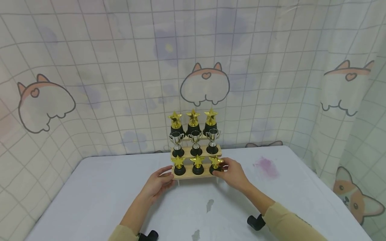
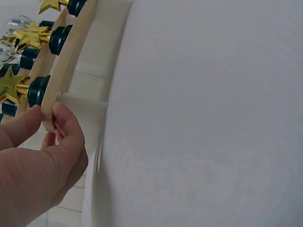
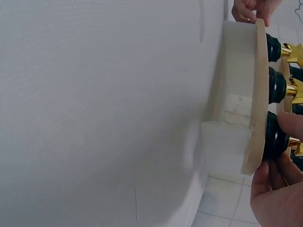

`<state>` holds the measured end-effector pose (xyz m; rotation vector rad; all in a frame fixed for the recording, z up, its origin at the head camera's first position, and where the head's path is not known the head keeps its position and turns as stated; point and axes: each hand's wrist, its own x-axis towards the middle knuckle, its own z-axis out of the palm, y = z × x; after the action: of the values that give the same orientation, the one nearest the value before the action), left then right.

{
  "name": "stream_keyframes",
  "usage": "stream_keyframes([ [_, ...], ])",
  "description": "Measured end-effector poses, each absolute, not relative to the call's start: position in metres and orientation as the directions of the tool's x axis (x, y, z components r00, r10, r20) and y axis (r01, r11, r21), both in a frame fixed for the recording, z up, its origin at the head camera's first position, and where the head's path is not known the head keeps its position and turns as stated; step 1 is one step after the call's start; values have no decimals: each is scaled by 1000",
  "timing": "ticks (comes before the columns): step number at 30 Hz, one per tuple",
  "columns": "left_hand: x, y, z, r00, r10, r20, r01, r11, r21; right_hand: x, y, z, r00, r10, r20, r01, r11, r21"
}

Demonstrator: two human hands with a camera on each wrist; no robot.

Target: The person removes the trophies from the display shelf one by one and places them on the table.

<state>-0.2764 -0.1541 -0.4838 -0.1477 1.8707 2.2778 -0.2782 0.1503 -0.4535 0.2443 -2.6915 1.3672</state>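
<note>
Nearest me, my left hand (image 1: 156, 185) pinches the left end of the wooden tiered stand (image 1: 193, 175) — thumb on top, fingers curled beneath the bottom shelf. That stand sits mid-table on the white tablecloth (image 1: 90, 201), near the back edge. I judge it light and stiff but top-heavy; the trophies stand loose and could topple, so both ends of the lowest shelf are the places to hold. I count six gold star trophies (image 1: 197, 164) and three silver cup trophies (image 1: 195, 140). My right hand (image 1: 233, 174) grips the right end, fingers around the rightmost trophy's black base.
</note>
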Motion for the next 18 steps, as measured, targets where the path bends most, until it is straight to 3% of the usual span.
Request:
stream_keyframes([
  [18, -276, -153, -481, -975, 88, -206, -219, -185, 958, -265, 153, -442, -986, -86, 140, -164, 474, -865],
])
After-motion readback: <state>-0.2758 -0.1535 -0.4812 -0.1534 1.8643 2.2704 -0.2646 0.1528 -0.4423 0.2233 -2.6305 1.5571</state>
